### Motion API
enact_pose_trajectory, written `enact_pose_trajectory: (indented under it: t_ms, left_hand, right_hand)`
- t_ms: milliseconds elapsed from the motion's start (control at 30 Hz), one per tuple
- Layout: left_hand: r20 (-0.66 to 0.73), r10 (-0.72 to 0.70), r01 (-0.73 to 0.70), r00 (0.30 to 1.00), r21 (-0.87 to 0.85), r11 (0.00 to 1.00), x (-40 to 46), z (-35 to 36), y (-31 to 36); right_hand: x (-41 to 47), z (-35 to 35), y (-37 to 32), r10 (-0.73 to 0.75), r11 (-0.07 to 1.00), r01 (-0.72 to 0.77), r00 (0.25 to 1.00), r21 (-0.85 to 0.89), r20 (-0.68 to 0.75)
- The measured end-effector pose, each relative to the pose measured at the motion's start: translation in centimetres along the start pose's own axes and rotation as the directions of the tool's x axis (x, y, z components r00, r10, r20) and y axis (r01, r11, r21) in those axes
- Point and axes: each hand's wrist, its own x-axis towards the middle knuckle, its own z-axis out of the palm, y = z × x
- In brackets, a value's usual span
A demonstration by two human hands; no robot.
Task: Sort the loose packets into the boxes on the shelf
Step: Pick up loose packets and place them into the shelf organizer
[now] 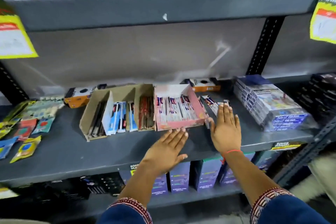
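A pink box [179, 123] full of upright packets stands mid-shelf, beside a brown cardboard box [94, 107] with dividers holding blue, white and red packets. Loose packets [209, 102] lie just right of the pink box. My left hand [168, 148] is flat and spread, its fingertips at the pink box's front wall. My right hand [226, 127] is flat with fingers apart, lying over the near ends of the loose packets, thumb next to the pink box's corner. Neither hand grips anything.
The grey shelf [91, 152] carries colourful sachets [25, 125] at the left, a shrink-wrapped stack of blue-white boxes [272, 107] at the right and orange-white cartons [80, 96] behind. Purple boxes [179, 176] fill the shelf below. Yellow tags [12, 40] hang above.
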Motion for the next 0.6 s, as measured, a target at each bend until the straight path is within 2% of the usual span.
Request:
enact_pose_trajectory:
  t_ms: [33, 100, 233, 400, 600]
  left_hand:
    - [0.052, 0.045, -0.044, 0.998, -0.018, 0.999, 0.6, 0.9, 0.0]
    - [0.143, 0.047, -0.033, 0.989, -0.097, 0.995, 1.7, 1.3, 0.1]
    - [0.133, 0.049, -0.02, 0.99, -0.206, 0.978, 2.7, 1.6, -0.2]
    - [0.104, 0.044, -0.013, 0.994, -0.28, 0.96, 2.6, 2.1, -0.5]
    - [0.1, 0.019, 0.012, 0.995, -0.293, 0.956, 2.5, 2.2, -0.4]
  right_hand:
    - [0.8, 0.3, 0.6, 0.051, 0.998, -0.051, 0.998, 0.027, 0.027]
    - [2.4, 0.5, 1.8, 0.166, 0.983, -0.168, 0.986, 0.072, 0.034]
    - [6.2, -0.2, 4.0, 0.352, 0.932, -0.359, 0.929, 0.045, 0.114]
    - [9.0, 0.2, 5.4, 0.403, 0.893, -0.445, 0.855, 0.064, 0.325]
    - [10.3, -0.5, 5.7, 0.44, 0.831, -0.543, 0.777, 0.125, 0.45]
